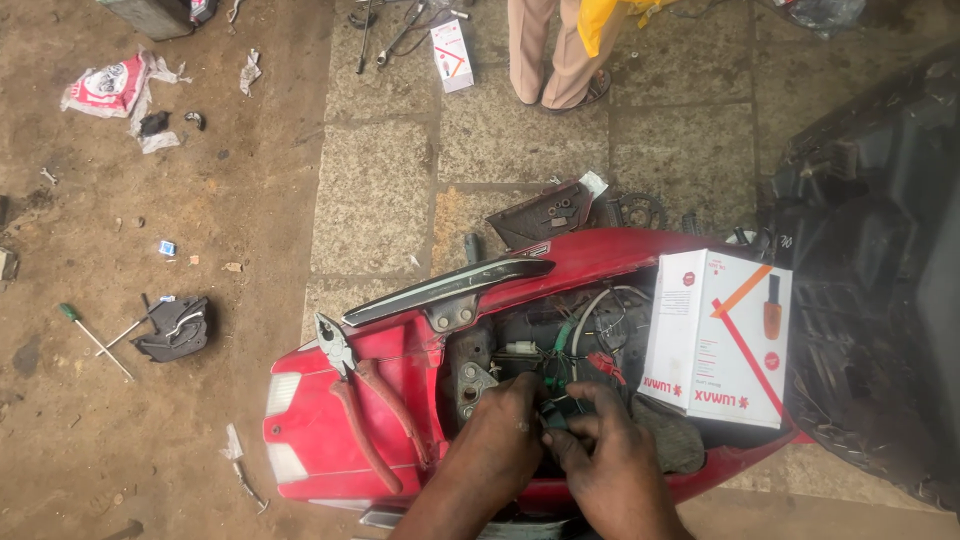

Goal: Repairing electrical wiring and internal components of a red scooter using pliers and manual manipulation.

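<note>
Left hand (497,435) and right hand (600,455) close together inside the open rear of a red scooter body (330,430), fingers pinched on a small green connector (556,412) in the wire bundle (575,345); grip partly hidden. Red-handled pliers (365,400) lie on the body just left of the hands, a white box (715,335) rests at right. Screwdriver (92,337) lies on the dirt floor well away; another person's legs (555,50) stand at top.

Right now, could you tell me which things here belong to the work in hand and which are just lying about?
In use: left hand, right hand, wiring, red scooter body, pliers, white box.

Lying about: screwdriver, second box, crumpled bag.
</note>
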